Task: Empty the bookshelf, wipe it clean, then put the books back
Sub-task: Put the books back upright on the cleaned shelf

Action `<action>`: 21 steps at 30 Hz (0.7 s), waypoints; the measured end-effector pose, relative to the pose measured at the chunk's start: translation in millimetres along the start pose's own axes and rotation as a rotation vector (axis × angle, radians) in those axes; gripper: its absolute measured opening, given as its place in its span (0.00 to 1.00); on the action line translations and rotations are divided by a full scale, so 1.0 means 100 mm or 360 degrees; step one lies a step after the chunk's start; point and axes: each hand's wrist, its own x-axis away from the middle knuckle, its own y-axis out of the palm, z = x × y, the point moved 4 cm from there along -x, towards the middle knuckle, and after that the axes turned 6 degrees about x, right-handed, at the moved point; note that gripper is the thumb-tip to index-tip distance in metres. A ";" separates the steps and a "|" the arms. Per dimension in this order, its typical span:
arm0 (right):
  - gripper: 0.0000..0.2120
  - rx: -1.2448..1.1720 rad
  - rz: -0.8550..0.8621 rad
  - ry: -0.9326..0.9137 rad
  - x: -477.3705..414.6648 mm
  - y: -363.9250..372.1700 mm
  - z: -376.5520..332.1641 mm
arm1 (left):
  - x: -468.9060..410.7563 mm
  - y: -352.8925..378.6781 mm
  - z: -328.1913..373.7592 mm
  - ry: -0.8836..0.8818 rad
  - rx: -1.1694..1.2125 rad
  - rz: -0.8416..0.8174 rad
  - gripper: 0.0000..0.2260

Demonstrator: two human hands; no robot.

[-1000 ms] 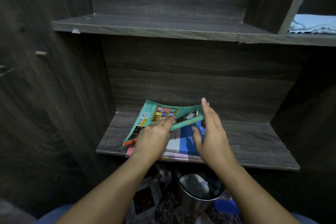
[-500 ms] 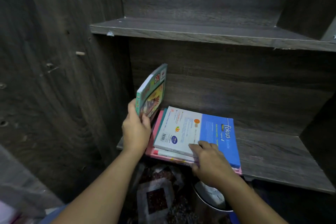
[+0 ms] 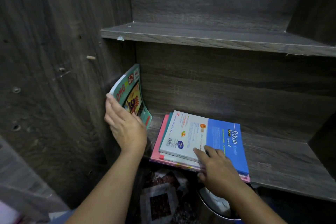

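Green book [image 3: 132, 96], "OMG 6.0" on the cover: stands upright at the left end of the lower shelf [image 3: 281, 160], cover bowed, back against the side panel [image 3: 118, 63]. Left grip [image 3: 125, 129]: fingers straight and flat against the book's front edge and cover, pressing it to the panel, nothing clasped. Stack of books [image 3: 190, 132]: lies flat on the same shelf, just right of the green book and apart from it. Top one is white and blue, marked "fokus". Right grip [image 3: 218, 167]: fingers on the top cover, thumb under the stack's front edge, pinching it. Upper shelf [image 3: 200, 36] runs across above. Below the lower shelf: metal bin [image 3: 216, 203], with a patterned cloth [image 3: 160, 202] to its left.
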 end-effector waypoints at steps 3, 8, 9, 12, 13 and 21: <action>0.35 -0.0004 -0.0019 -0.0016 0.02 -0.01 0.00 | -0.03 -0.04 0.08 0.0030 -0.0423 0.0101 0.42; 0.35 -0.0001 -0.0032 -0.0033 0.03 -0.03 0.02 | -0.13 -0.09 0.10 -0.0035 -0.0588 -0.0045 0.49; 0.34 -0.0003 -0.0038 -0.0035 0.04 -0.04 0.02 | -0.12 -0.10 0.12 -0.0046 -0.0548 -0.0066 0.49; 0.32 -0.0010 -0.0053 0.0000 0.07 -0.09 0.09 | -0.07 -0.12 0.21 -0.0016 -0.0498 -0.0074 0.47; 0.31 -0.0013 -0.0053 0.0030 0.09 -0.11 0.14 | -0.04 -0.10 0.24 0.0044 -0.0479 -0.0099 0.46; 0.33 -0.0089 -0.0147 0.0417 0.17 -0.06 0.68 | 0.74 0.45 0.46 0.0821 -0.0242 -0.1152 0.27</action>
